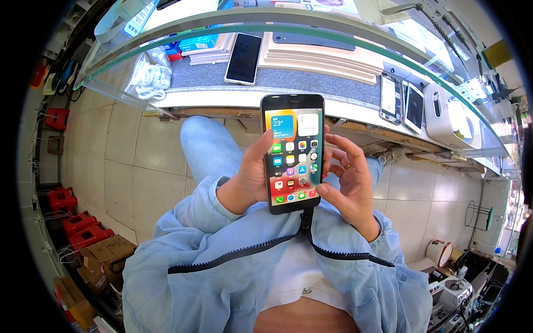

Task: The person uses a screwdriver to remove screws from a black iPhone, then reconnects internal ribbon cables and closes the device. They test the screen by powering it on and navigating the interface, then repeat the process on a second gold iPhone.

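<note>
A black smartphone with a lit screen full of app icons stands upright in front of me. My left hand grips it along its left edge, thumb resting on the screen's left side. At the phone's right edge is my right hand, fingers spread and curled, thumb touching the lower right corner of the phone. Both forearms wear light blue jacket sleeves.
A glass counter curves across the top, with a dark phone, flat boxes and two more phones on the shelf below. Red boxes and cardboard cartons sit on the tiled floor at left.
</note>
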`<action>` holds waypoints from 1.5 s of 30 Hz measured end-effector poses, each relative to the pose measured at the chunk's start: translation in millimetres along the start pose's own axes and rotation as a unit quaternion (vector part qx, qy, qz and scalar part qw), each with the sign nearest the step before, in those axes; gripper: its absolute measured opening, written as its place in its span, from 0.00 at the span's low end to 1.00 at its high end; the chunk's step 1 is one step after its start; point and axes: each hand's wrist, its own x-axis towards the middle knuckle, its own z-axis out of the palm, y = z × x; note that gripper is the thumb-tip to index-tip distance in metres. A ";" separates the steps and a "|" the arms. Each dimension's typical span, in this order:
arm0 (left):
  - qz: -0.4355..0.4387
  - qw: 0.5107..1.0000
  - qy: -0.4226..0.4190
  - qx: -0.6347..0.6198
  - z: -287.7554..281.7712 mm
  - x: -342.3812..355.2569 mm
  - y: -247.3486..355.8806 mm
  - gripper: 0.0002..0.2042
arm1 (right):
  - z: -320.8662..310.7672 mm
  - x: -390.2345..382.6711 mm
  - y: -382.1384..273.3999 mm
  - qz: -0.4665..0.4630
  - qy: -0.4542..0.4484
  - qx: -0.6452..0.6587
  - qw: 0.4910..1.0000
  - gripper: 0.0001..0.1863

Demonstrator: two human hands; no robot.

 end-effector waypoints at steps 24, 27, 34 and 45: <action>-0.064 0.998 -0.015 -0.016 -6.2 -1.1 3.4 0.49 | -1.4 -1.9 6.2 0.005 -0.028 -0.026 0.999 0.43; -0.056 0.998 -0.019 -0.019 -6.1 -1.5 3.3 0.46 | -2.2 -1.5 6.6 -0.002 -0.030 -0.035 0.999 0.43; -0.040 0.997 -0.051 -0.043 -6.5 -0.4 0.1 0.39 | -1.7 -0.2 4.4 -0.004 -0.039 -0.024 0.999 0.43; -0.045 0.996 -0.064 -0.053 -8.7 1.0 -0.3 0.39 | 1.6 -0.1 0.6 -0.009 -0.017 -0.022 1.000 0.43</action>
